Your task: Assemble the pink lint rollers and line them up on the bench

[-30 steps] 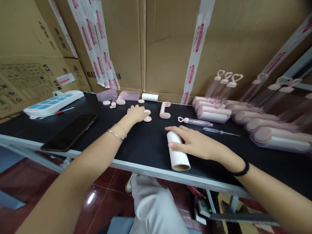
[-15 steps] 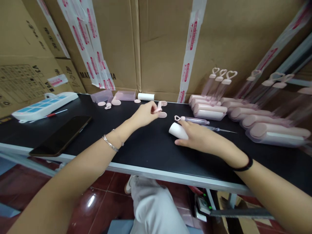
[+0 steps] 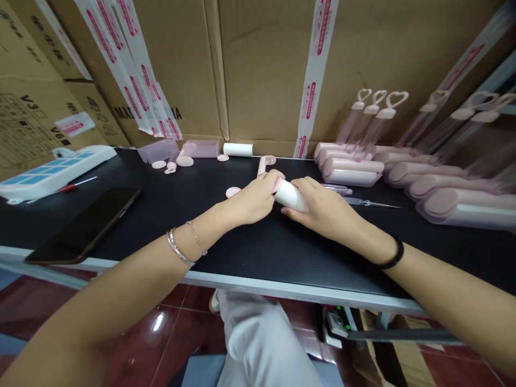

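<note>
My right hand [image 3: 322, 209] is wrapped round a white paper roll [image 3: 291, 196], held just above the black table [image 3: 250, 242]. My left hand [image 3: 253, 199] is closed at the roll's left end, its fingertips pressed against it; whether a small pink part sits between them is hidden. One pink round cap [image 3: 233, 192] lies on the table just left of my left hand. A pink handle piece [image 3: 266, 163] lies right behind my hands.
Finished pink rollers [image 3: 352, 172] and heart-topped clear tubes [image 3: 377, 121] line the right and back. A pipette [image 3: 368, 202] lies right of my hands. A phone [image 3: 86, 223] and a white-blue tray [image 3: 52, 172] sit left. Small pink parts and a spare roll [image 3: 237, 149] lie by the cardboard boxes.
My right hand lifted the white roll off the table and carried it back toward the middle. My left hand came from the pink caps over to the roll's end.
</note>
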`<move>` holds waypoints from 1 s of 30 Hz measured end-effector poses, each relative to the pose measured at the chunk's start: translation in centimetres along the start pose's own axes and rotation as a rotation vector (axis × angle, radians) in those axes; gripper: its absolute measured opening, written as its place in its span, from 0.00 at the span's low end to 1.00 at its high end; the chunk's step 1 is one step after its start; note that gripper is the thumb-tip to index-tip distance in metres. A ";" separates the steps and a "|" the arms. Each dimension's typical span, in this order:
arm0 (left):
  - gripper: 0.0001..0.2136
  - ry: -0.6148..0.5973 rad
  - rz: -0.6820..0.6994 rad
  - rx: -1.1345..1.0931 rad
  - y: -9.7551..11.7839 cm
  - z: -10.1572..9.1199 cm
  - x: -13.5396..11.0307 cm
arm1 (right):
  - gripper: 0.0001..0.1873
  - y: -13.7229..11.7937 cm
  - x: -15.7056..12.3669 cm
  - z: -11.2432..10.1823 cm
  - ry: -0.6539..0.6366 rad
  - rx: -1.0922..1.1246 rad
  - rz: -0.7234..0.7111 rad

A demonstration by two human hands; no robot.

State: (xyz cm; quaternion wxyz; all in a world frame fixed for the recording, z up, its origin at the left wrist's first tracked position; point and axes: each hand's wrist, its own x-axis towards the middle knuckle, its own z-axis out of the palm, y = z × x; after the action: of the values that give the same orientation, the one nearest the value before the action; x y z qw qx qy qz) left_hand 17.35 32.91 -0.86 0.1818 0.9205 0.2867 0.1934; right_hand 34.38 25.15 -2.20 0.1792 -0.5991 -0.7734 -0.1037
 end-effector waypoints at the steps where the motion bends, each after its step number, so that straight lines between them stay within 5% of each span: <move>1: 0.23 -0.016 -0.008 -0.010 0.1 0.0 -0.1 | 0.19 0.0 0.0 0.0 0.018 0.010 -0.005; 6: 0.24 -0.097 -0.103 -0.037 0.9 -0.3 -0.5 | 0.19 0.3 0.0 0.1 0.033 0.034 -0.048; 15: 0.25 -0.127 -0.043 -0.119 0.3 -0.2 -0.3 | 0.23 1.2 0.2 -0.2 0.024 0.072 -0.166; 30: 0.22 -0.183 -0.040 0.174 0.9 0.1 -0.9 | 0.22 0.9 -0.3 0.2 -0.022 -0.088 -0.191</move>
State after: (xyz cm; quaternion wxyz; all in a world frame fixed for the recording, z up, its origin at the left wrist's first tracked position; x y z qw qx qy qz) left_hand 17.16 31.64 -0.75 0.1302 0.9407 0.3029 0.0792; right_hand 35.29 25.16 -2.51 0.1333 -0.5310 -0.8236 -0.1477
